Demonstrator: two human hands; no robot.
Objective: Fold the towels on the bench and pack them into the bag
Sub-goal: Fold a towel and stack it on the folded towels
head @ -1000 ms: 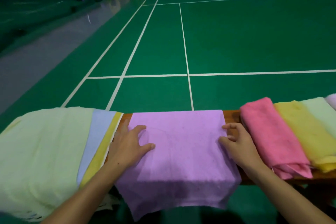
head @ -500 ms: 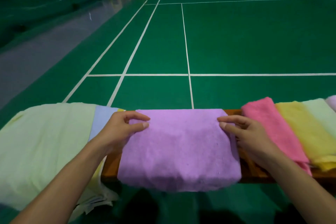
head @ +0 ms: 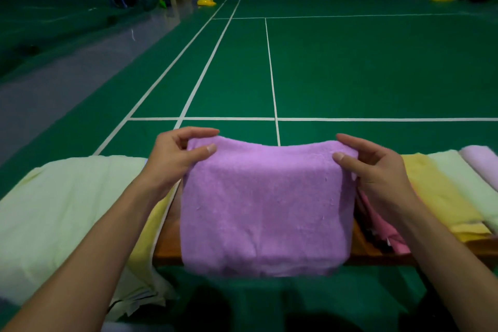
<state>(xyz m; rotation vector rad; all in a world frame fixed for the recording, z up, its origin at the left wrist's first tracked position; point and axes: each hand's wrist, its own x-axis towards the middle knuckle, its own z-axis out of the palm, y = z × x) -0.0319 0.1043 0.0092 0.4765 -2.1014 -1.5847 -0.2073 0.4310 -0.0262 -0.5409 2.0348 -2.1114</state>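
A folded purple towel hangs in the air above the wooden bench. My left hand pinches its top left corner and my right hand pinches its top right corner. The towel droops down in front of the bench and hides the middle of the seat. No bag is in view.
A pile of unfolded pale green and yellow towels drapes over the bench's left end. To the right lie folded towels: pink, yellow, pale green and lilac. Green court floor stretches beyond.
Both hands moved from smoothing the towel on the bench to pinching its far corners, then raised it off the bench.
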